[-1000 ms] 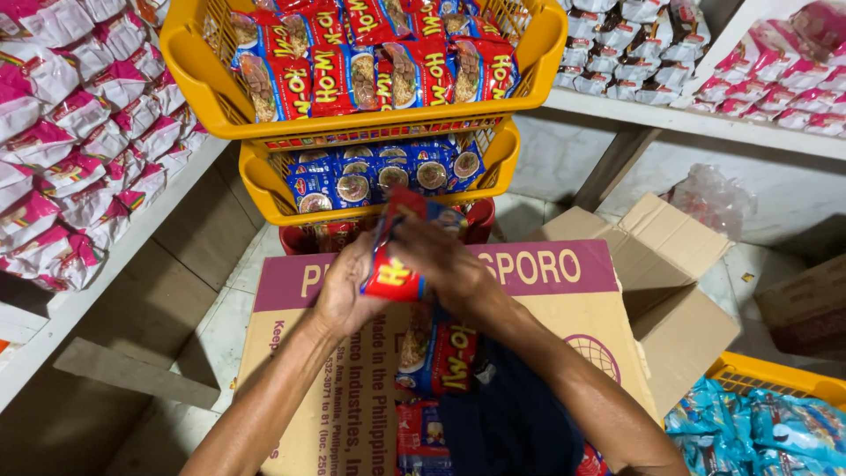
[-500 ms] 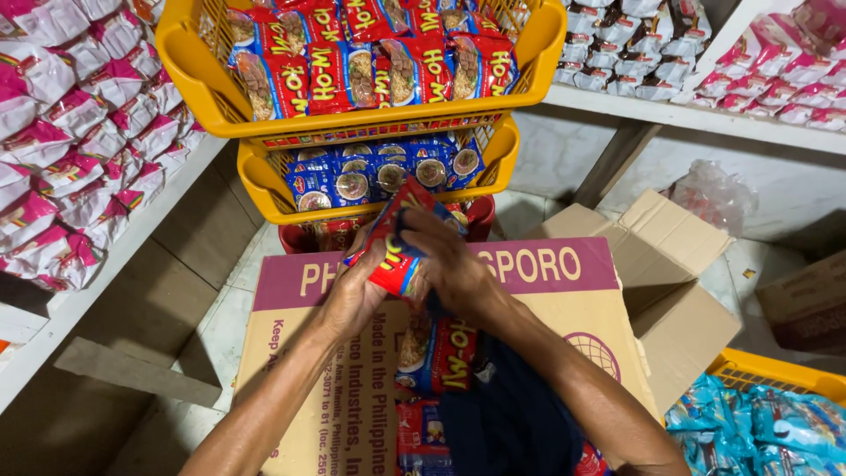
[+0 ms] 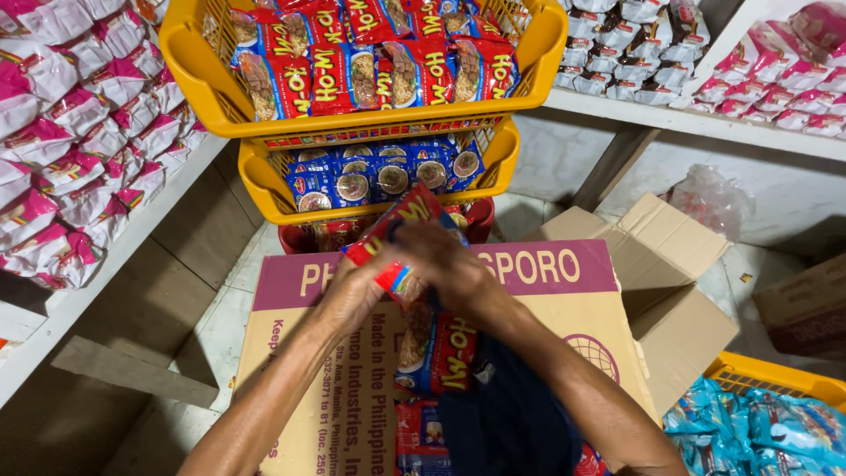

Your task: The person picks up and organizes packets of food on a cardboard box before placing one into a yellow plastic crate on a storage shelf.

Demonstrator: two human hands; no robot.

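Red plastic noodle packets: a small stack, clasped between left hand and right hand, fingers curled tight around it, above an open brown cardboard carton. Ahead: stacked yellow wire baskets of red and blue packets.

Centre frame: red noodle packet gripped between left hand and right hand, above an open brown-and-purple carton holding more red packets. Top centre — red packs in the upper yellow basket; blue packs in the basket below. Left edge: pink-and-white pouches on shelves. Upper right: grey-white packets, pink ones. Lower right — light-blue packs. Plain open carton at right.
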